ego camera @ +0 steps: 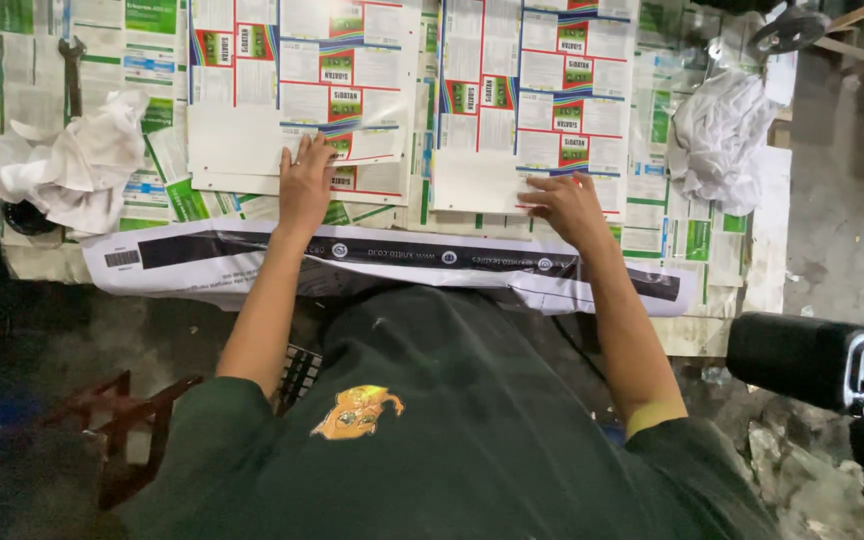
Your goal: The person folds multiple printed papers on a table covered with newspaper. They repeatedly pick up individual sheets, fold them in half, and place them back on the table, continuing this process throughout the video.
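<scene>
Resting flat and open, the left hand presses the left sheet stack; the right hand, fingers curled, pinches the right stack's near edge.

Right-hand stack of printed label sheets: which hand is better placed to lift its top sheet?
Probably the right hand: its fingers already pinch the near edge of the right stack of printed label sheets. The left hand lies flat on the left stack.

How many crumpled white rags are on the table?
2. One crumpled white rag lies at the table's left edge, beyond the left hand; another rag lies at the far right, past the right hand.
</scene>
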